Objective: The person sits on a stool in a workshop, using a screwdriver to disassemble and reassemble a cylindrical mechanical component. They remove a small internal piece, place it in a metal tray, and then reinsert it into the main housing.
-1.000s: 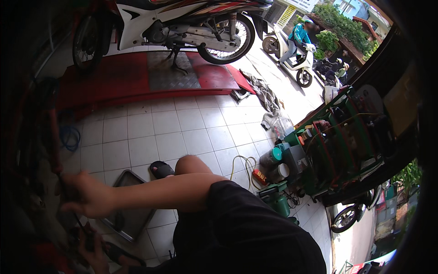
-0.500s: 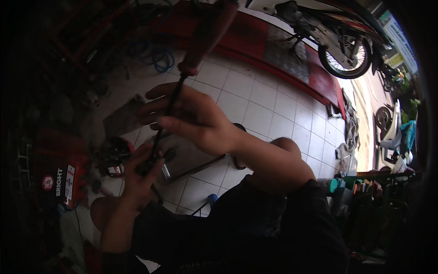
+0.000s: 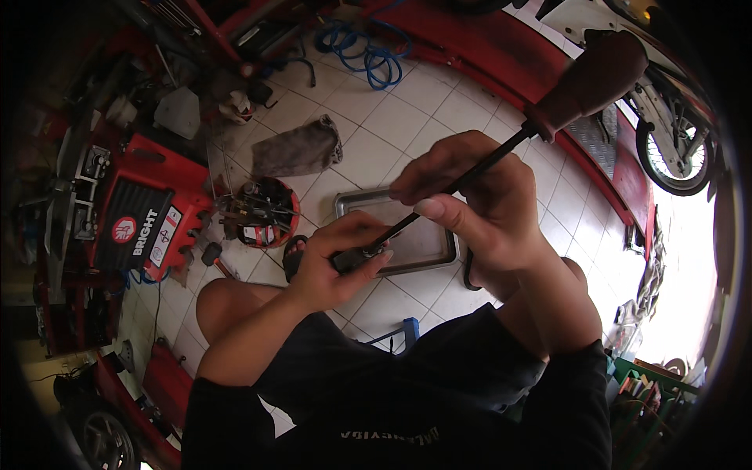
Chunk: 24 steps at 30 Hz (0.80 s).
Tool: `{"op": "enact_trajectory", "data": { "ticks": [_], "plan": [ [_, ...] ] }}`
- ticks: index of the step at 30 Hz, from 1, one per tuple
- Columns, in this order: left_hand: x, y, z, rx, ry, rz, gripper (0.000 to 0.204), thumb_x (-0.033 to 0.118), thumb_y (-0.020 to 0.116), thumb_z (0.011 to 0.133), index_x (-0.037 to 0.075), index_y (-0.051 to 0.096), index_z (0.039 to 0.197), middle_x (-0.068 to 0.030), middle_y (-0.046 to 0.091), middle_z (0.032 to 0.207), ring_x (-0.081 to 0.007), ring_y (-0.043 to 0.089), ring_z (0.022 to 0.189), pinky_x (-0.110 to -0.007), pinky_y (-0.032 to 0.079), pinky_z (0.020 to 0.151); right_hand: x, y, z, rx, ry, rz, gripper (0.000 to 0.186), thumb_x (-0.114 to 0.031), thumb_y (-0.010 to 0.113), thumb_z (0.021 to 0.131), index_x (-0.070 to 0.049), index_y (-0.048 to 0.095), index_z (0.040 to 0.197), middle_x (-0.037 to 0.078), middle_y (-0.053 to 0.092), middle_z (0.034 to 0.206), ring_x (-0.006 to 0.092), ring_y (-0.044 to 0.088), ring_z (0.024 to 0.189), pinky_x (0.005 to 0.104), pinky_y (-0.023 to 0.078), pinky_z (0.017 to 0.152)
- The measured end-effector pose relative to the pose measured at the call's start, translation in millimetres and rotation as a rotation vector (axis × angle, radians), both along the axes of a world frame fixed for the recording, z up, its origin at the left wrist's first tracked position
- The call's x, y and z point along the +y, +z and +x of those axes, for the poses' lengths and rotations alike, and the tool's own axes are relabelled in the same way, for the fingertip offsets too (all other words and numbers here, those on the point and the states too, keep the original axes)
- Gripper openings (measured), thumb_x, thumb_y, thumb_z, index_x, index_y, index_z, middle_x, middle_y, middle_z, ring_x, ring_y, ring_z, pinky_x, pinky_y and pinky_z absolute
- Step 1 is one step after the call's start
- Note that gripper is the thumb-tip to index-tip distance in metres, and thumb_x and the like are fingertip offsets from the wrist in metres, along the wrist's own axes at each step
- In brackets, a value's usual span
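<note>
A long screwdriver (image 3: 591,88) with a reddish-brown handle slants from upper right to lower left, its handle raised toward me. My right hand (image 3: 493,207) is closed loosely around its dark shaft, thumb and curled fingers on either side. In my left hand (image 3: 329,262) sits a small dark part (image 3: 354,257), gripped between thumb and fingers. The shaft runs down to this part; fingers hide where its tip meets it. Both hands are above a shallow metal tray (image 3: 427,239) on the floor between my feet.
Left of the tray stands a round red container (image 3: 291,205) of tools and parts. A grey rag (image 3: 296,149), a hammer (image 3: 215,257) and a blue hose (image 3: 364,51) lie on the tiles. A red case (image 3: 141,215) stands further left; a motorcycle (image 3: 666,129) is upper right.
My view has swung left and brightened, so hands and screwdriver appear further right. The right hand's fingers have come closer around the shaft. The left hand still grips the dark part.
</note>
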State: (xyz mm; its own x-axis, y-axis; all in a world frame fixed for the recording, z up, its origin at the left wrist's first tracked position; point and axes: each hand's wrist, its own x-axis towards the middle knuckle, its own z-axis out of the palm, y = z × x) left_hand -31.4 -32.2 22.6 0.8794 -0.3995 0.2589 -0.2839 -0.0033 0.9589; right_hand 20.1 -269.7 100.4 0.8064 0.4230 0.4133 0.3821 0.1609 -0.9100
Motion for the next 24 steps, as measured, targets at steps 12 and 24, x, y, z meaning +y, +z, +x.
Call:
{"op": "enact_trajectory", "data": {
  "ticks": [12, 24],
  "plan": [
    [-2.6, 8.0, 3.6, -0.010, -0.098, 0.041, 0.028, -0.004, 0.074, 0.088, 0.000, 0.074, 0.116, -0.0087, 0.067, 0.111, -0.0192, 0.069, 0.100, -0.029, 0.052, 0.088, -0.5, -18.3, -0.5, 0.104, -0.045, -0.027, 0.018, -0.004, 0.071, 0.097, 0.007, 0.062, 0.108, 0.014, 0.074, 0.095, 0.0188, 0.073, 0.087, 0.0304, 0.060, 0.078],
    [-1.4, 2.2, 0.9, 0.014, -0.039, -0.062, 0.029, -0.005, 0.074, 0.086, -0.005, 0.072, 0.115, -0.0110, 0.067, 0.110, -0.0184, 0.068, 0.096, -0.028, 0.051, 0.085, 3.0, -4.1, 2.6, 0.004, 0.234, 0.047, 0.006, 0.001, 0.054, 0.102, 0.002, 0.047, 0.103, 0.029, 0.071, 0.101, 0.0356, 0.074, 0.098, 0.0470, 0.059, 0.093]
  ]
}}
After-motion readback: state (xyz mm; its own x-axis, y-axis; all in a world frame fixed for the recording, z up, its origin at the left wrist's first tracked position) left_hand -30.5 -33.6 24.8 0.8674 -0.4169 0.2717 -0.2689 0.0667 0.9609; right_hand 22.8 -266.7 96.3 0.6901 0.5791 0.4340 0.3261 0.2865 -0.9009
